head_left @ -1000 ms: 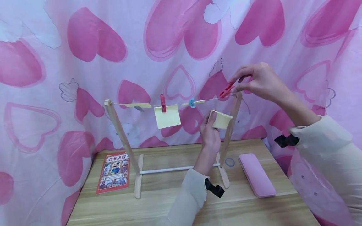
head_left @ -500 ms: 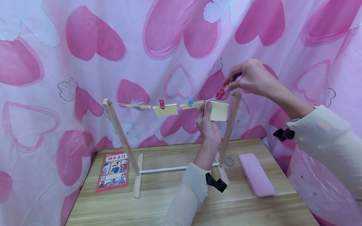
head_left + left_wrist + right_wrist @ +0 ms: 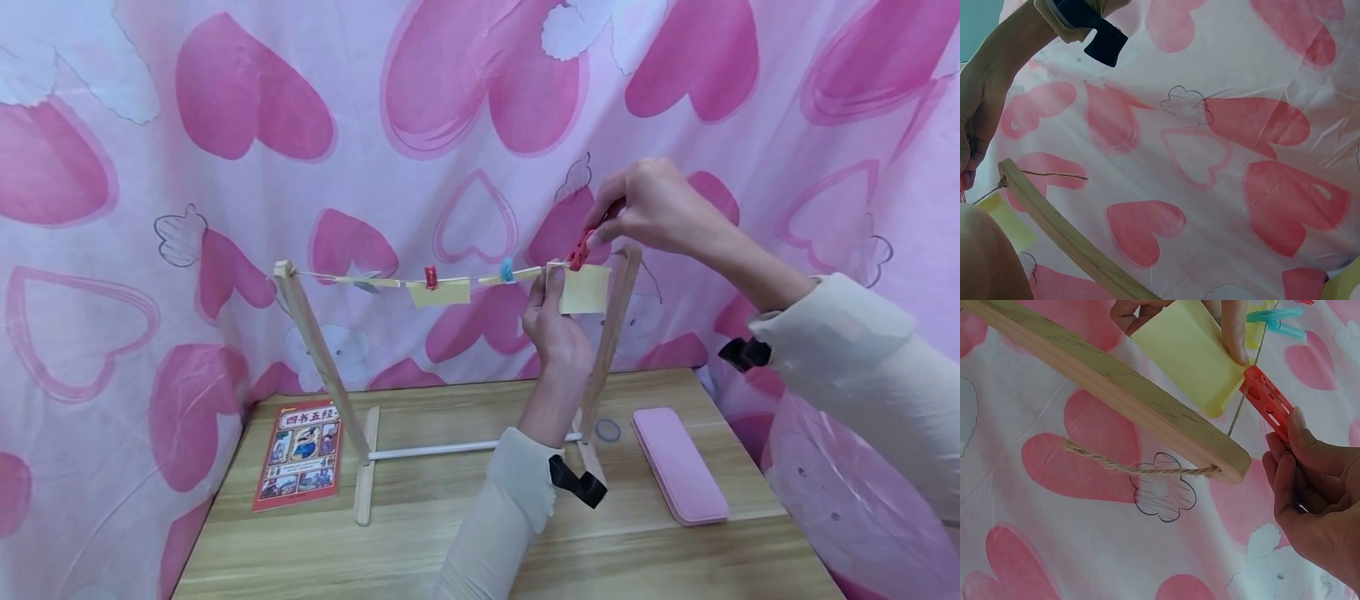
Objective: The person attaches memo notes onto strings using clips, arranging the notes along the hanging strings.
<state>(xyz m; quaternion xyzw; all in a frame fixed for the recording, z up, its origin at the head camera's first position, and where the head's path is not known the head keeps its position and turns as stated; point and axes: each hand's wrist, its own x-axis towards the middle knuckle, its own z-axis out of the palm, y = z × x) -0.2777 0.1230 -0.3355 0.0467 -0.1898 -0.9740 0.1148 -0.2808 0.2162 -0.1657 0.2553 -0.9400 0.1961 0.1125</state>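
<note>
My left hand point(image 3: 558, 333) pinches a yellow sticky note point(image 3: 587, 290) by its left side, its top edge up at the string. From above, my right hand point(image 3: 652, 208) pinches a red clothespin point(image 3: 579, 250) by its handle end. In the right wrist view the tip of the red clothespin point(image 3: 1267, 400) meets the string point(image 3: 1236, 419) and the note's edge, close to my left fingertips. Whether its jaws have the paper between them I cannot tell. Farther left along the string, a blue clothespin point(image 3: 507, 269) and another red clothespin point(image 3: 431, 277) hold yellow notes.
The string runs between two wooden posts point(image 3: 318, 358) joined by a white rod point(image 3: 442, 450). On the wooden table point(image 3: 420, 533) lie a red book point(image 3: 298, 454) at left, a pink case point(image 3: 680, 465) and a small ring point(image 3: 608, 430) at right. A heart-patterned curtain point(image 3: 450, 83) hangs behind.
My left hand has raised the yellow note to the string. My right hand has brought the red clothespin left and down onto the string by the note's top edge.
</note>
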